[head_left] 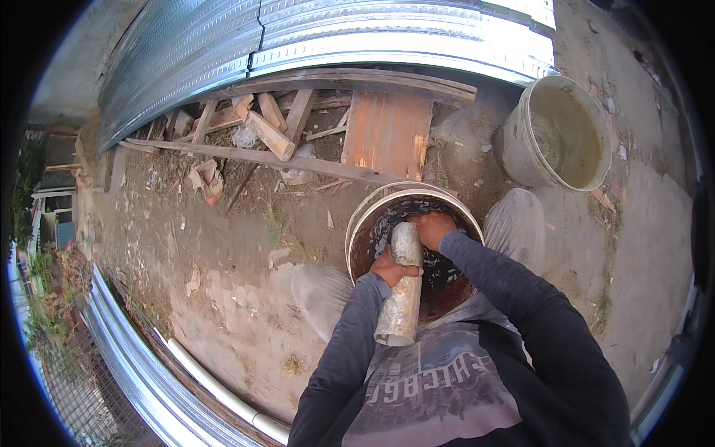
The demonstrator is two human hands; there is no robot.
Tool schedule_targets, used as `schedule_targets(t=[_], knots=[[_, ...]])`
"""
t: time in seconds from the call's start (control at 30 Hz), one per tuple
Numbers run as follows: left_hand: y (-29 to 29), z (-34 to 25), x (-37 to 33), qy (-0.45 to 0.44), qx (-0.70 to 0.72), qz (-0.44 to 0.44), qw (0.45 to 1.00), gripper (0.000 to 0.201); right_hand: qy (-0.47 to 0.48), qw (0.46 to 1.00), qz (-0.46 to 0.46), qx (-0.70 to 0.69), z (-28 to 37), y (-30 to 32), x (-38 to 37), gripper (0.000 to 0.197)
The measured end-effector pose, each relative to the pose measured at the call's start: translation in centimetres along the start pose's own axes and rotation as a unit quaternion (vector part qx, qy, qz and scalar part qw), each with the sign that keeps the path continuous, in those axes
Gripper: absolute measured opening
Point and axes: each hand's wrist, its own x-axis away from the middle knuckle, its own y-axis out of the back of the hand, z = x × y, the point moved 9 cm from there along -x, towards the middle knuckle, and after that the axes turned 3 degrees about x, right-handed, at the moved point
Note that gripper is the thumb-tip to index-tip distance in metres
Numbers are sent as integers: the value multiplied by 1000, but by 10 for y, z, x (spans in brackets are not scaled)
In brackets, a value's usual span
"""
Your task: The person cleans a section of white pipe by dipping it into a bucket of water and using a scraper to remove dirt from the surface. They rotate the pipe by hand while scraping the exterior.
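Left hand [389,269] grasps a stained grey cylinder [399,309] — long axis pointing forward over the near edge of a round, white-rimmed bucket [363,246]; right hand [433,229] grip unclear.

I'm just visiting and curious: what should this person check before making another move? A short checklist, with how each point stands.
1. Left hand wrapped around the grey cylinder: ok.
2. Right hand grip: cannot tell, its fingers are partly hidden.
3. Cylinder's far end over the brown-lined bucket: ok.
4. Cylinder wholly within the bucket's rim: not ok, its near end sticks out past it.
5. Second bucket apart from both arms: ok.
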Motion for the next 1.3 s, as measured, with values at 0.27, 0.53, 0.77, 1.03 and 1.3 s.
schedule_targets(t=[0.27, 0.53, 0.77, 1.03, 1.3], knots=[[13, 0, 20, 9, 188, 16, 982, 85, -77, 990, -14, -115, -8, -5, 10, 41], [3, 10, 7, 39, 138, 17, 989, 78, 81, 980, -149, -101, 38, -2, 48, 38], [12, 27, -1, 28, 196, 27, 980, 73, 65, 976, -159, -132, 40, -5, 44, 37], [1, 0, 15, 65, 174, 56, 981, 90, -33, 979, -193, -48, 5, -2, 28, 39], [0, 7, 14, 54, 178, 49, 981, 96, -53, 978, -151, -135, -13, -14, 25, 38]])
